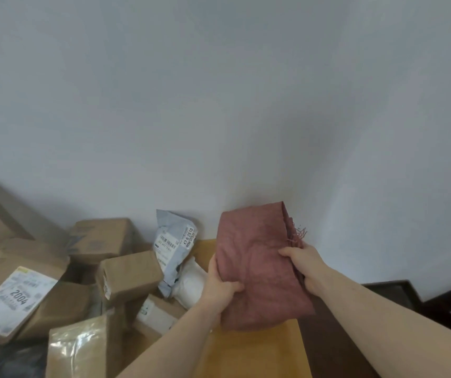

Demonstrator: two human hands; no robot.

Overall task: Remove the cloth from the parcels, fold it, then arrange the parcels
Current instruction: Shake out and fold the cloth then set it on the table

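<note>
Brown cardboard parcels (63, 274) blur at the left of the cloth (259, 266), and we cannot read most of their labels; the nearest run off the lower edge. A grey mailer bag (175, 241) leans on the pale wall (218, 91) just left of the cloth. Our left hand (220, 289) grips the folded reddish cloth's lower left edge, thumb on top. Our right hand (304, 264) pinches its right edge below the fringe. Under the cloth lies a yellow-brown surface (259, 350).
</note>
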